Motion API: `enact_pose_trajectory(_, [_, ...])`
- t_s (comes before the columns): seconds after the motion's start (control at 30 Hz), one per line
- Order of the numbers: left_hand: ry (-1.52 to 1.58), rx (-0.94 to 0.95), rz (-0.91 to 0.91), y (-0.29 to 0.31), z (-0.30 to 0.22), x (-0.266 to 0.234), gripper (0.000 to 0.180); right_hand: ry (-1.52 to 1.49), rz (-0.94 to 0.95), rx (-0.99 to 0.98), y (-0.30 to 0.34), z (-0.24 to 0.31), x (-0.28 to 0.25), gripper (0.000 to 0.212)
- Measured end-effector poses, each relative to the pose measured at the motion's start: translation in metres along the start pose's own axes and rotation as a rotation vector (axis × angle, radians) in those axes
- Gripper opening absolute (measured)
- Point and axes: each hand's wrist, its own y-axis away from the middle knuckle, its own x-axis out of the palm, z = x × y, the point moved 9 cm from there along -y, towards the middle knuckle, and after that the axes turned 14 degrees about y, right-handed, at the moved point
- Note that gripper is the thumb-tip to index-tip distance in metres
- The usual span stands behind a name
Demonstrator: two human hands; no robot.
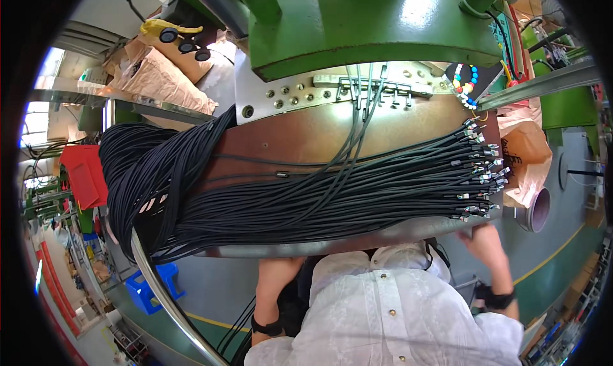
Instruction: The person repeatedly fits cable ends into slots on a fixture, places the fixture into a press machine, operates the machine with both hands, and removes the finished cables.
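My left hand (281,265) reaches in under the near edge of the worktable (287,248), and its fingers are hidden there. At the table's right front corner is my right hand (477,236), its fingers also out of sight behind the edge. Above them lies a thick bundle of black cables (332,200), stretched across the table. Their metal-tipped connectors (476,174) fan out at the right end. On the left the cables hang in a heavy loop (150,168) over the table's side. A few cables run up to a metal fixture (383,88) beneath the green machine.
A big green machine body (377,31) overhangs the far side. To the left stand a curved metal rail (166,296), a blue stool (152,288) and a red bin (84,174). Brown paper bags (527,155) flank the table. A beaded string (465,85) hangs at the far right.
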Motion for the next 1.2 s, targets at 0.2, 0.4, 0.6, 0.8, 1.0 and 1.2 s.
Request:
enact_pose_trajectory(0.2, [0.562,0.666,0.724,0.000,-0.196,0.028,0.065,-0.366,-0.371,-0.702,-0.008,0.097,-0.204,0.029])
enact_pose_trajectory(0.4, [-0.039,0.790,-0.093,-0.079,-0.239,0.007,0.068,0.357,-0.944,-0.578,-0.127,0.135,-0.240,0.053])
enact_pose_trajectory(0.6, [-0.462,0.592,-0.231,-0.084,-0.153,-0.061,0.058,0.288,-0.925,-0.559,-0.127,0.094,-0.237,0.033])
enact_pose_trajectory(0.8, [-0.221,0.451,0.034,-0.107,-0.155,-0.074,0.032,-0.119,-0.858,-0.430,-0.132,0.072,-0.249,0.024])
enact_pose_trajectory(1.0, [0.430,0.181,0.082,-0.112,-0.129,-0.079,0.020,-0.104,-1.037,-0.412,-0.102,0.076,-0.243,0.034])
enact_pose_trajectory(1.2, [0.769,0.162,0.217,-0.109,-0.132,-0.081,0.018,-0.173,-0.762,-0.110,-0.138,0.059,-0.238,0.037])
